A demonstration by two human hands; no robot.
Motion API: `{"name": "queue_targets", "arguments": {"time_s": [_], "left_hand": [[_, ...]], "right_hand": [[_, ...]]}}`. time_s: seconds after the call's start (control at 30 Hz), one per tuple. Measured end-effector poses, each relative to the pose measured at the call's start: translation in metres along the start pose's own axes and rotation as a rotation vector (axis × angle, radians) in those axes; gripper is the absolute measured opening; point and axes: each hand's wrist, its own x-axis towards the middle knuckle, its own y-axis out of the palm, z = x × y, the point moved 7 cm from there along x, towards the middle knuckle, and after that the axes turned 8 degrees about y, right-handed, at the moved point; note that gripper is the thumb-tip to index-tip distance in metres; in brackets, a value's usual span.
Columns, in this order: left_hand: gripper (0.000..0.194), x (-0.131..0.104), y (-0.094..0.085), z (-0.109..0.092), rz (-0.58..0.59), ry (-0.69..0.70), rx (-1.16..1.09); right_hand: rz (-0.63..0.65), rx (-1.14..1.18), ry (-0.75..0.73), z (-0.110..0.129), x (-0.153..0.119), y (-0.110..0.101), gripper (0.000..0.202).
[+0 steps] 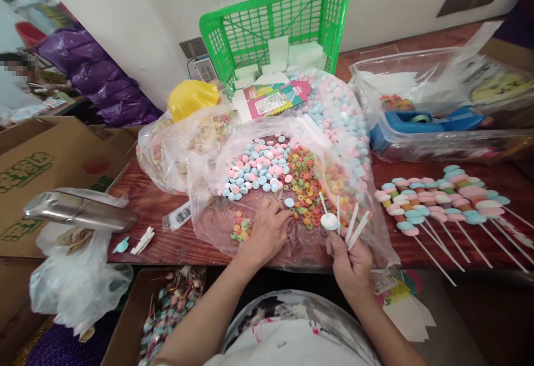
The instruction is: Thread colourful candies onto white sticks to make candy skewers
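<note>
My right hand [352, 260] is closed around several white sticks [356, 226]; one bears a pale disc candy [330, 221]. My left hand [267, 231] rests on the clear plastic sheet, fingertips bent beside a single light blue disc [289, 203]; whether they pinch anything is hidden. Beyond it lies a pile of pink, blue and white discs [261, 168]. Colourful ring candies [306, 188] spread just right of them, with a few more [241, 227] left of my left hand. Finished-looking skewers of discs and rings [442, 199] lie on the table at the right.
A green basket [275, 1] stands at the back. Candy bags and a yellow scoop [192, 99] are at left, near a steel flask [83, 210]. A clear bin [417, 146] with a blue tape dispenser [434, 120] sits at right. Below is a box of skewers [167, 316].
</note>
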Motion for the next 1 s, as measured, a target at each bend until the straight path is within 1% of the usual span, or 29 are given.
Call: {"name": "queue_targets", "arguments": {"time_s": [0.1, 0.17, 0.27, 0.33, 0.4, 0.53, 0.6, 0.67, 0.73, 0.8, 0.87, 0.9, 0.93, 1.0], "left_hand": [[0.017, 0.002, 0.001, -0.009, 0.009, 0.008, 0.044], [0.016, 0.002, 0.0, -0.013, -0.005, 0.029, -0.006], [0.018, 0.002, -0.002, -0.01, -0.063, 0.046, -0.118], [0.021, 0.005, -0.002, -0.006, -0.093, 0.029, -0.139], [0.028, 0.009, 0.002, -0.005, -0.048, 0.036, -0.12], [0.034, 0.013, 0.015, -0.01, 0.148, 0.101, -0.033], [0.032, 0.011, 0.015, -0.01, 0.16, 0.111, -0.015], [0.024, 0.01, 0.012, -0.011, 0.109, 0.116, -0.039], [0.016, 0.008, 0.007, -0.013, 0.033, 0.13, -0.091], [0.013, 0.007, 0.001, -0.019, -0.04, 0.156, -0.189], [0.013, 0.005, -0.006, -0.022, -0.125, 0.131, -0.338], [0.012, 0.003, -0.01, -0.021, -0.175, 0.082, -0.428], [0.01, 0.002, -0.014, -0.018, -0.235, 0.004, -0.53], [0.012, -0.005, -0.019, -0.006, -0.37, -0.202, -0.783]], "right_hand": [[0.013, -0.006, -0.005, 0.001, 0.001, 0.0, 0.029], [0.019, -0.015, -0.011, -0.001, 0.001, 0.001, 0.03], [0.018, -0.021, -0.02, -0.004, -0.001, 0.001, 0.029], [0.016, -0.025, -0.027, -0.006, -0.002, 0.001, 0.027], [0.017, -0.034, -0.036, -0.005, -0.002, 0.001, 0.026], [0.009, -0.052, -0.06, 0.0, -0.001, 0.001, 0.028], [0.003, -0.06, -0.073, 0.003, -0.001, 0.0, 0.027], [0.004, -0.067, -0.083, 0.003, -0.001, 0.0, 0.025], [0.013, -0.075, -0.093, 0.001, -0.002, 0.001, 0.023], [0.026, -0.087, -0.107, -0.002, -0.004, 0.001, 0.022], [0.036, -0.106, -0.127, -0.005, -0.005, 0.001, 0.022], [0.036, -0.117, -0.141, -0.006, -0.006, 0.0, 0.021], [0.032, -0.13, -0.16, -0.005, -0.008, -0.001, 0.02], [0.035, -0.161, -0.209, -0.001, -0.012, -0.002, 0.018]]}}
